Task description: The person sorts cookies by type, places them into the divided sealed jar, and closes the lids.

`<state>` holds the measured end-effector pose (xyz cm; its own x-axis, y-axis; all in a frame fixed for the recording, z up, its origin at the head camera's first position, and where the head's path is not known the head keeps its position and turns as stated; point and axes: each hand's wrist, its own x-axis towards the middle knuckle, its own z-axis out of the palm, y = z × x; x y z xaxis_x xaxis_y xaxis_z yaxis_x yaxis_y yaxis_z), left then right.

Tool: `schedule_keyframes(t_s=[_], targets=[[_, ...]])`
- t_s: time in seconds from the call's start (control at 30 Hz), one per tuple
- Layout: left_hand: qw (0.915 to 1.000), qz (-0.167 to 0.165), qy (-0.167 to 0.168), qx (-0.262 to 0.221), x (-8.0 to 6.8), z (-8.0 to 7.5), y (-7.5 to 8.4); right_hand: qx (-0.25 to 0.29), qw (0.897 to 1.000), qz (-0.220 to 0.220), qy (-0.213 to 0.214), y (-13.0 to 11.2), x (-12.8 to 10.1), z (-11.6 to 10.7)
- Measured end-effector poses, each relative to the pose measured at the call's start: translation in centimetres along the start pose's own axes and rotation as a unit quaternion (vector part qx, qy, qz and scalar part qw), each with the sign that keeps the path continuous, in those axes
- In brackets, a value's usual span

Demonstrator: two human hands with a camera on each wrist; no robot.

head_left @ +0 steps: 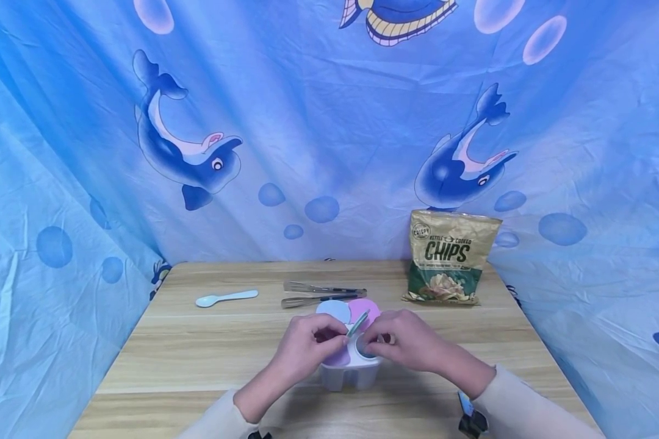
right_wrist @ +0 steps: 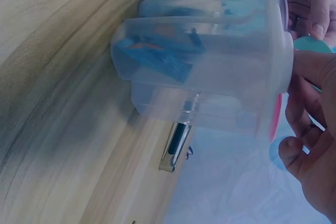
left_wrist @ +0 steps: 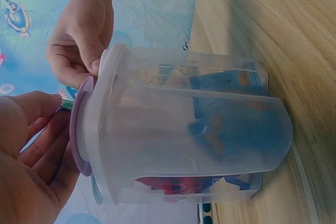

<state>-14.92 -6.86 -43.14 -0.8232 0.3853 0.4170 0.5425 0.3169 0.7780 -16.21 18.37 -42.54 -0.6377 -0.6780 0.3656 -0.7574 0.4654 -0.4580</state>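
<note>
The left hand [head_left: 307, 341] pinches the near edge of a small teal lid [head_left: 358, 323] with curled fingers [head_left: 335, 332], tipping it up on edge. The right hand [head_left: 403, 342] rests its curled fingers on the rim of the clear container [head_left: 351, 369], at the opening under that lid, seemingly steadying it. The container stands on the bench [head_left: 198, 360] just in front of the person, its round blue lid [head_left: 332, 310] and pink lid [head_left: 367, 308] lying flat over the far compartments. Judging by this, one compartment is being opened or closed; the next move calls for a firm hold on the container while the lid swings. Beyond lie metal tongs [head_left: 323, 294], a pale spoon [head_left: 225, 298] to the left, and a chips bag [head_left: 451, 256] standing at the right.
</note>
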Motion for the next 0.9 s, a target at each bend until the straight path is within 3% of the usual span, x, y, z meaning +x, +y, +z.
schedule_keyframes(t_s=[0.17, 0.4, 0.7, 0.9], targets=[[1.0000, -0.002, 0.005, 0.001, -0.1, 0.0, 0.1, 0.044, 0.999, 0.004, 0.021, 0.7, -0.7, -1.0], [0.9999, -0.011, 0.008, 0.006, -0.1, 0.0, 0.2, 0.081, 0.989, 0.119, 0.025, 2.0, -3.5, -3.3], [0.9998, -0.017, 0.007, 0.009, 0.0, 0.1, 0.3, 0.102, 0.972, 0.211, 0.019, 4.9, -9.7, -5.5], [0.9998, -0.015, 0.009, 0.007, 0.0, 0.2, 0.1, 0.088, 0.953, 0.288, 0.023, 7.1, -14.7, -6.5]])
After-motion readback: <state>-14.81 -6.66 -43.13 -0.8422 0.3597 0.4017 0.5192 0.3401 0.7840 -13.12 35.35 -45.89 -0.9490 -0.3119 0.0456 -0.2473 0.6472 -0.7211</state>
